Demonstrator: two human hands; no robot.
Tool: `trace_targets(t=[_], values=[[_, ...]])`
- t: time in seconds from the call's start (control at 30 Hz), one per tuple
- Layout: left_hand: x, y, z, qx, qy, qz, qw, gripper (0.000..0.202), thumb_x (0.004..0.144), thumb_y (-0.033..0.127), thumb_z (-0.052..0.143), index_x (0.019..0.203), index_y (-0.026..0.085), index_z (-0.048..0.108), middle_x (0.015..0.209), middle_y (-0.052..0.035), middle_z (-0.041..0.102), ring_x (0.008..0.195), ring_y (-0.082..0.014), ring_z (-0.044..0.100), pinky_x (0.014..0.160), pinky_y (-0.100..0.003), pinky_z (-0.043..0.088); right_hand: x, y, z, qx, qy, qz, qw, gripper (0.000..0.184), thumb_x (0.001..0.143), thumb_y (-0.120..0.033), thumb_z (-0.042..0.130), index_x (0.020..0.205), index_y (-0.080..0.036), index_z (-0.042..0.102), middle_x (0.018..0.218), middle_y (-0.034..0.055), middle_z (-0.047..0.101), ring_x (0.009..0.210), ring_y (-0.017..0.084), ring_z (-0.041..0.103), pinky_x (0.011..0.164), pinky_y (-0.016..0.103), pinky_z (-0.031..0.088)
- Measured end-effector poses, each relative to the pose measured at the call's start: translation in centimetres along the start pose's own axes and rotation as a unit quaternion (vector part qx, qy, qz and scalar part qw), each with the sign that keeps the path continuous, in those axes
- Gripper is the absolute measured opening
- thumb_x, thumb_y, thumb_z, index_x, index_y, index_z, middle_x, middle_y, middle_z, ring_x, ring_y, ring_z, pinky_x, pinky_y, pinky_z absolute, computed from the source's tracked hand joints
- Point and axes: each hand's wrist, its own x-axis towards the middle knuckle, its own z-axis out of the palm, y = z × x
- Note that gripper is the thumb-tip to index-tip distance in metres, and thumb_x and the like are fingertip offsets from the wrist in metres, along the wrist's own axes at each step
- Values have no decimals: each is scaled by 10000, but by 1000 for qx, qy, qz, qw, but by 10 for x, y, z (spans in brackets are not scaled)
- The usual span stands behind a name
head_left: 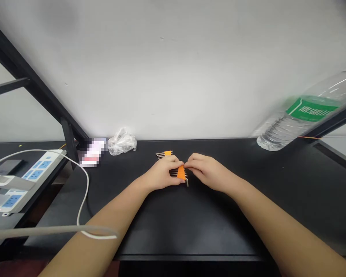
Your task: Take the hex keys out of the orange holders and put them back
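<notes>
Orange-clipped steel hex key set pinched between both hands.
Left hand curls over the keys, right hand pinches the clip; a second orange-clipped set lies just beyond.

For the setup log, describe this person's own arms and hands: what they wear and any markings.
The left forearm and right forearm are bare, with no sleeve in view up to where the picture cuts them off. The left hand and right hand are also bare: no gloves, watch, bracelet, rings or markings can be seen.
</notes>
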Motion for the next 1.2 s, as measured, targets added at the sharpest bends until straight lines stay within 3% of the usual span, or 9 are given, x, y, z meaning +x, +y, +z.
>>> trace_targets(t=[0.13, 0.2, 0.33, 0.47, 0.6, 0.8, 0.93, 1.1, 1.2], values=[[-1, 6, 4, -27, -2, 13, 1000, 391, 795, 301, 790, 1178, 262, 723, 1025, -38, 611, 941, -197, 603, 867, -331, 514, 5, 8, 3, 242, -4, 107, 964, 106, 957, -320, 613, 989, -224, 643, 893, 19, 656, 720, 150, 628, 642, 302, 537], [-1, 13, 7, -53, 11, 18, 998, 408, 793, 288, 794, 1192, 260, 716, 1047, -39, 605, 937, -186, 611, 872, -321, 522, 6, 13, 2, 350, -9, 164, 922, 235, 898, -397, 716, 988, -219, 593, 819, -12, 632, 636, 124, 590, 563, 264, 500], [0, 21, 11, -67, 47, 42, 996, 429, 804, 311, 788, 1220, 248, 704, 1060, -52, 603, 950, -189, 611, 887, -325, 526, 5, 16, 2, 458, -61, 217, 860, 349, 882, -503, 733, 964, -195, 589, 745, -16, 613, 606, 115, 572, 551, 253, 493], [2, 15, 12, 14, 74, 31, 997, 413, 805, 371, 783, 1197, 255, 721, 984, -54, 596, 932, -211, 579, 871, -356, 509, 6, 9, 13, 529, -104, 227, 811, 392, 916, -554, 671, 1020, -183, 596, 786, 13, 641, 669, 140, 631, 599, 276, 537], [1, 5, 15, 96, 68, 16, 993, 492, 853, 383, 731, 1333, 307, 651, 1076, -66, 596, 1014, -231, 569, 940, -394, 481, 9, 12, 24, 457, -82, 239, 853, 374, 862, -463, 750, 1061, -190, 590, 737, -3, 644, 605, 131, 612, 496, 228, 467], [0, -14, 5, 226, 95, -90, 965, 752, 849, 448, 727, 1518, 301, 419, 1426, -125, 508, 1368, -353, 405, 1094, -530, 369, 8, 55, 14, 149, 88, 286, 942, 244, 884, -451, 637, 979, -226, 624, 828, 7, 706, 577, 136, 597, 552, 278, 484], [2, -30, 0, 278, 101, -140, 945, 664, 892, 465, 673, 1483, 264, 445, 1514, -135, 469, 1436, -383, 332, 1131, -568, 312, 8, 78, 2, -48, 108, 293, 949, 278, 913, -489, 571, 966, -238, 678, 820, 16, 703, 722, 193, 633, 675, 322, 491], [3, -34, -1, 292, 69, -141, 944, 441, 933, 433, 623, 1347, 294, 563, 1339, -85, 607, 1290, -321, 484, 1069, -497, 395, 9, 91, 3, -138, 118, 318, 930, 513, 911, -526, 575, 1324, -224, 602, 1257, 122, 677, 1169, 315, 597, 936, 418, 481], [3, -31, -2, 295, 71, -125, 945, 361, 914, 424, 644, 1248, 289, 620, 1245, -78, 634, 1198, -313, 534, 1006, -476, 440, 8, 96, 4, -159, 114, 331, 923, 608, 910, -530, 570, 1437, -230, 523, 1383, 142, 604, 1271, 362, 528, 1016, 482, 447]])
